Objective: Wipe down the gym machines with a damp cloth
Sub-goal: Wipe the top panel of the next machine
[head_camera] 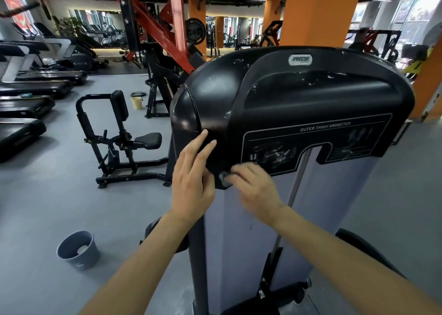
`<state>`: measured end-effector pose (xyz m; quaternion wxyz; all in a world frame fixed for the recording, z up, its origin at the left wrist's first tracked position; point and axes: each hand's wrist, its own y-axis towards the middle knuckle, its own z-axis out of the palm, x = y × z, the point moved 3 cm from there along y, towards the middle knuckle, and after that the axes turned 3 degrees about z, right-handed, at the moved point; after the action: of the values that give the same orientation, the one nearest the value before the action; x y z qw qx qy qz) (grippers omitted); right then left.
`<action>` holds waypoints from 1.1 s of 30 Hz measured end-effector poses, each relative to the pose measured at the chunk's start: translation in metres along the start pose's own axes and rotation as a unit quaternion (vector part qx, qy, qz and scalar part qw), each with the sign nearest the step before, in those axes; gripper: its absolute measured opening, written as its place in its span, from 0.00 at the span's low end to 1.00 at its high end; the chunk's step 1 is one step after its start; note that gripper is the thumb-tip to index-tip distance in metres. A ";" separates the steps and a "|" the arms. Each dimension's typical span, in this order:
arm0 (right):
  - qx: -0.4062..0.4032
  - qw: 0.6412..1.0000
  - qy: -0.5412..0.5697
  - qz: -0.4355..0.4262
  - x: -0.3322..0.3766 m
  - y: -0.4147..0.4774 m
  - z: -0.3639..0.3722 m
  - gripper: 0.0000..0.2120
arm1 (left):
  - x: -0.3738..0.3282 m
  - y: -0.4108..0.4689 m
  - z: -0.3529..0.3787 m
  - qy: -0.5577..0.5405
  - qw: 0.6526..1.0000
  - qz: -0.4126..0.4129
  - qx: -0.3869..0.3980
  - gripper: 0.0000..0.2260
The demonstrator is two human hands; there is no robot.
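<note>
A: Head view, the only one. Where are your hands?

B: Both on the black shroud (299,94) of the abductor machine (239,231), right in front of you. Your left hand (191,178) lies flat on the shroud's left flank, fingers straight, nothing in it. Reads as a brace while the other hand works.

A: Right hand?

B: Your right hand (256,190) sits at the shroud's lower edge, just left of the instruction panel (315,142). It's blurred. Fingers look bent over a small grey lump (224,178), but whether they clamp it or just press it, can't tell.

A: Cloth?

B: No cloth plainly visible. The lump under your fingertips could be a wadded corner of it or a fastener on the shroud. Too smeared to call.

A: Why that spot?

B: My read: you're working the lower lip first. White scuffs show across the shroud's top and front, so most of the cover looks not yet done.

A: Water?

B: Grey bucket (86,255) on the floor to your left, well apart from the machine, something pale inside. You'd have to step away to re-wet.

A: Risk?

B: Panel print looks worn. Go light there.
</note>
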<state>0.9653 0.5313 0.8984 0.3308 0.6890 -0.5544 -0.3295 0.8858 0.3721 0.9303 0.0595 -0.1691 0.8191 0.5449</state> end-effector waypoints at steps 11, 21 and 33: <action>-0.125 0.985 0.025 0.119 -0.006 0.015 -0.010 0.07 | -0.007 -0.002 0.011 0.012 1.000 0.001 -0.016 0.33; -0.021 0.999 -0.026 0.009 -0.028 0.017 -0.026 0.07 | -0.009 0.001 0.019 0.028 0.999 0.033 -0.004 0.30; -0.100 0.991 -0.035 0.077 -0.023 -0.015 -0.006 0.08 | 0.001 -0.007 0.036 0.088 0.994 0.065 -0.019 0.29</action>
<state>0.9744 0.5569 0.8909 0.4030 0.5958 -0.5811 -0.3806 0.8843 0.4025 0.9097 -0.0514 -0.1641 0.8199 0.5461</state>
